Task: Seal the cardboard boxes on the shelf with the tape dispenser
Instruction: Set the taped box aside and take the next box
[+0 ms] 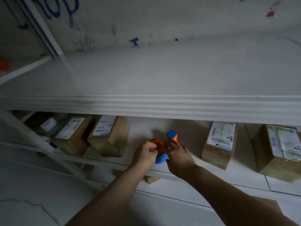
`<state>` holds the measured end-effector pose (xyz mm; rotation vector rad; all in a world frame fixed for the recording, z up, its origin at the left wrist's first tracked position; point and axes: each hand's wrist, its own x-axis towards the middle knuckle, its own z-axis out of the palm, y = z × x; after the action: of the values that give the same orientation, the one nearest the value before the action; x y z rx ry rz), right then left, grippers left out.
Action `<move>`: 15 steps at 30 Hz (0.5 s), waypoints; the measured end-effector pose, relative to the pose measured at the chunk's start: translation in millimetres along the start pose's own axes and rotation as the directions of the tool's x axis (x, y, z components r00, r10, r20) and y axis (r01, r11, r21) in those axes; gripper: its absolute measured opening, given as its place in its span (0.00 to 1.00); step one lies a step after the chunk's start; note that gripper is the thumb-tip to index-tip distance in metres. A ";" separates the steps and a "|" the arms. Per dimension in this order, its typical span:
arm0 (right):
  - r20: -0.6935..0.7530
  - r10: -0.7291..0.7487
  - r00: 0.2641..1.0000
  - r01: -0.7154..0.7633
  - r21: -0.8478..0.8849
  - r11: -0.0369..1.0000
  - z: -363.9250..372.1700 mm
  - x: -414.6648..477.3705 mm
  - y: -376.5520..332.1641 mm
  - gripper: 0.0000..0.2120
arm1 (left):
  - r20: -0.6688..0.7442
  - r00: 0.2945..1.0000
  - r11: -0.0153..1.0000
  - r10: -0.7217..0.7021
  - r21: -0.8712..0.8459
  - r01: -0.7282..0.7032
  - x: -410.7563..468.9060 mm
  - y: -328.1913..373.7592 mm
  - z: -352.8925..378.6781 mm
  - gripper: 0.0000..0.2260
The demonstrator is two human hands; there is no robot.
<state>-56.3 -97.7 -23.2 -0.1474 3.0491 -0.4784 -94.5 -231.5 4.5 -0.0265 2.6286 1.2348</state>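
- Three cardboard boxes [108, 135] sit left of the tape dispenser [160, 145], labels up.
- Left hand [145, 154] curls round the dispenser's orange roll end.
- One dispenser, on the shelf [141, 124] in the gap between boxes. Step looks like readying it.
- Right hand [178, 154] lies over its blue handle; gripping or just touching, can't tell.
- Two more boxes right of the dispenser, five total.
- Next: lift it and carry it to a box seam.

Brown cardboard boxes [110, 137] bearing white shipping labels on top sit on the white lower shelf [143, 125], some left, two right; an orange-and-blue plastic tape dispenser [160, 145] is in the gap between them, near the shelf's front edge.
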 end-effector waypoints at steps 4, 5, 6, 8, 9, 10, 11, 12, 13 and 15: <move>0.064 -0.029 0.998 0.032 -0.058 0.998 23.7 31.6 -34.2 0.29 | -0.076 0.994 0.993 0.078 0.091 -0.071 14.0 -33.2 -43.1 0.08; 0.082 -0.013 0.997 0.021 -0.098 0.995 28.4 37.4 -39.7 0.28 | -0.110 0.985 0.989 0.130 0.091 -0.120 14.7 -37.2 -54.2 0.08; 0.095 0.009 0.995 0.003 -0.127 0.992 32.7 41.6 -43.8 0.27 | -0.138 0.973 0.980 0.183 0.099 -0.170 14.7 -39.8 -65.1 0.09; 0.082 0.057 0.995 -0.045 -0.144 0.989 38.7 45.8 -46.8 0.25 | -0.182 0.944 0.948 0.274 0.214 -0.234 15.4 -43.5 -85.8 0.09; 0.060 0.078 0.995 -0.069 -0.130 0.989 39.7 46.2 -46.6 0.24 | -0.206 0.923 0.914 0.326 0.320 -0.251 16.5 -45.5 -95.7 0.09; 0.032 0.098 0.995 -0.094 -0.111 0.989 39.3 45.6 -45.4 0.24 | -0.238 0.888 0.866 0.394 0.419 -0.272 18.5 -47.8 -104.8 0.09; 0.003 0.119 0.993 -0.118 -0.102 0.988 38.1 44.7 -43.6 0.24 | -0.279 0.837 0.819 0.471 0.492 -0.297 23.0 -51.1 -112.8 0.10; -0.020 0.146 0.989 -0.147 -0.107 0.983 35.2 42.6 -41.5 0.24 | -0.316 0.790 0.784 0.526 0.540 -0.306 30.1 -55.6 -119.5 0.12; -0.031 0.179 0.983 -0.182 -0.129 0.975 32.3 40.6 -37.9 0.25 | -0.345 0.770 0.772 0.537 0.568 -0.284 38.9 -59.8 -125.5 0.16; -0.027 0.285 0.958 -0.285 -0.188 0.940 23.6 34.3 -31.8 0.27 | -0.336 0.856 0.807 0.393 0.573 -0.146 59.2 -65.6 -135.5 0.29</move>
<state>-86.1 -138.4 -37.1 0.2845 3.0363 -0.1666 -172.2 -371.8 25.2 0.2105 3.3962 0.5525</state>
